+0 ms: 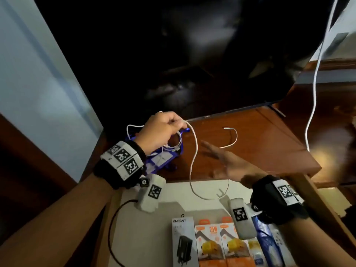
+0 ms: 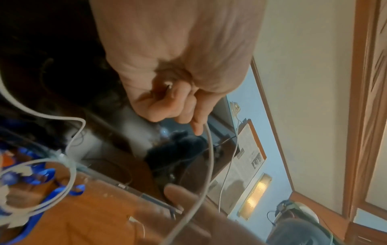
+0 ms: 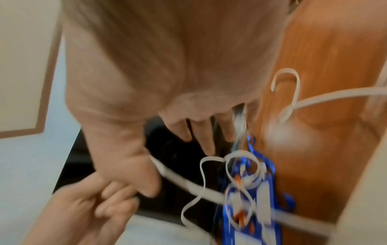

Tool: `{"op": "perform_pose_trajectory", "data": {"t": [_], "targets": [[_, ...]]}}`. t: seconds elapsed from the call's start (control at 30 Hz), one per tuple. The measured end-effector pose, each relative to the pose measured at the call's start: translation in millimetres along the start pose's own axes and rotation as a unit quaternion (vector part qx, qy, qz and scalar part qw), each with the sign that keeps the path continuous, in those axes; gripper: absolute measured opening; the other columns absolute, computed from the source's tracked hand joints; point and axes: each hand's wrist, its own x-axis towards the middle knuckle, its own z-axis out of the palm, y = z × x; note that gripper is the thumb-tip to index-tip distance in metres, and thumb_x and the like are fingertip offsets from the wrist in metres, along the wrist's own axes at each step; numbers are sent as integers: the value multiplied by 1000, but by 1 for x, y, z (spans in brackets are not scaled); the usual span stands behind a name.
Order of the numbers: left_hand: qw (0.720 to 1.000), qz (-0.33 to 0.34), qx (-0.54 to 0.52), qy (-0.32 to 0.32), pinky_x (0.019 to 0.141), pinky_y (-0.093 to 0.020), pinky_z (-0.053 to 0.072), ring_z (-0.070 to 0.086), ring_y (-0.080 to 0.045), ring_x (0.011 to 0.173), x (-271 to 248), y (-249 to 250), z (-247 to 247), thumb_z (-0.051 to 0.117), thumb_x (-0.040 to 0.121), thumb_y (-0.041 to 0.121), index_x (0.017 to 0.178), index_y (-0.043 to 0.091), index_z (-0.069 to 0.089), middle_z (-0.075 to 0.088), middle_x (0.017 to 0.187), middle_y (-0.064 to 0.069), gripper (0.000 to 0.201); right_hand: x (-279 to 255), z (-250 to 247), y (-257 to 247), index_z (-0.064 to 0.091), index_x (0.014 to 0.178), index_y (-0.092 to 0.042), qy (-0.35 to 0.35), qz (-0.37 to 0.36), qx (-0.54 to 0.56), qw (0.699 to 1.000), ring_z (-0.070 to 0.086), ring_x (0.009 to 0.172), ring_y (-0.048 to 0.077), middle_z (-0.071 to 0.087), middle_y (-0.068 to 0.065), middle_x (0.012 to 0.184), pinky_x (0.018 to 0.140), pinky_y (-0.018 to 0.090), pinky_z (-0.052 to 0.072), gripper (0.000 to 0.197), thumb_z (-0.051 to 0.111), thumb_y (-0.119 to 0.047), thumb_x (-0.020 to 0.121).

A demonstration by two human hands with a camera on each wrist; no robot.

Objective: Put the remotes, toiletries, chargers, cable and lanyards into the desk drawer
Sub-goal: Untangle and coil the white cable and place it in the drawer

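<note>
My left hand (image 1: 171, 126) grips a white cable (image 1: 194, 155) above the blue lanyards (image 1: 159, 160) on the wooden desk (image 1: 260, 143). Part of the cable is coiled under that hand; the rest hangs in a loop over the open drawer (image 1: 134, 237), and its free end (image 1: 232, 133) lies on the desk. My right hand (image 1: 217, 157) hovers with straight fingers just right of the hanging cable. The left wrist view shows curled fingers (image 2: 180, 106) pinching the cable (image 2: 210, 152). In the right wrist view the straight fingers (image 3: 206, 134) point at the lanyards (image 3: 251, 190).
Boxed chargers (image 1: 208, 245) stand in a row in the drawer, with toiletries (image 1: 264, 239) and a white remote (image 1: 278, 240) to their right. A black TV (image 1: 212, 54) fills the back of the desk. Another white cable (image 1: 316, 74) hangs at the right.
</note>
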Motion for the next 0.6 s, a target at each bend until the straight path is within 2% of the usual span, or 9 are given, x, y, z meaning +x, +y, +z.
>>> {"op": "perform_pose_trajectory", "data": {"t": [0.07,0.1,0.17,0.2,0.27,0.33,0.4,0.5,0.6], "targets": [[999,-24,-22,-16,46,-23,30,38,1,38,-16,-11,13,49,96,13,81,18,63,45,40,17,22,1,34,-2,28,146,-23,30,-44,137,989,46,128,2,49,-8,140,101,27,46,87,76,-11,75],[998,-38,-47,-20,45,-25,30,35,0,37,-22,-16,19,48,97,12,79,19,62,43,39,15,23,2,50,-3,35,142,-20,39,-47,187,980,53,119,1,57,-7,131,97,22,46,76,73,-8,78],[991,-66,-119,-17,42,-21,28,29,-3,37,-34,-24,26,45,98,12,81,16,60,37,39,13,23,9,79,0,46,130,-8,58,-35,261,963,62,99,10,66,8,114,81,17,48,52,65,3,83],[984,-85,-156,-10,40,-19,26,27,-3,38,-40,-28,27,44,99,12,82,14,59,34,41,13,23,11,89,3,52,119,-3,70,-29,261,962,63,87,13,68,16,101,72,18,47,37,62,4,85],[961,-138,-242,10,38,-17,25,24,-3,38,-49,-39,24,43,99,14,82,12,58,29,44,12,22,13,100,11,60,92,-1,102,-19,213,971,59,64,12,65,19,76,62,18,42,6,61,0,87],[911,-213,-352,26,36,-16,22,21,-3,34,-57,-52,15,42,96,16,76,14,53,26,43,11,24,12,100,25,58,76,0,128,-9,180,975,53,54,11,57,14,65,57,17,41,12,61,-2,88],[848,-260,-459,46,32,-15,19,18,-3,30,-65,-68,5,40,93,20,68,18,44,22,41,10,25,9,96,41,55,75,6,156,4,153,976,47,53,14,52,12,59,56,21,39,18,61,-4,88],[780,-256,-562,101,30,-14,20,19,-3,30,-80,-87,-9,45,80,27,63,20,37,21,41,9,20,2,89,63,53,78,5,195,23,155,968,41,48,12,45,8,55,52,24,36,16,61,-4,89],[742,-231,-606,171,32,-14,23,21,-4,32,-93,-100,-15,47,76,28,63,19,38,23,43,8,18,-5,88,76,52,74,-5,223,19,136,965,38,53,11,42,5,59,55,26,35,17,63,-6,87]]}}
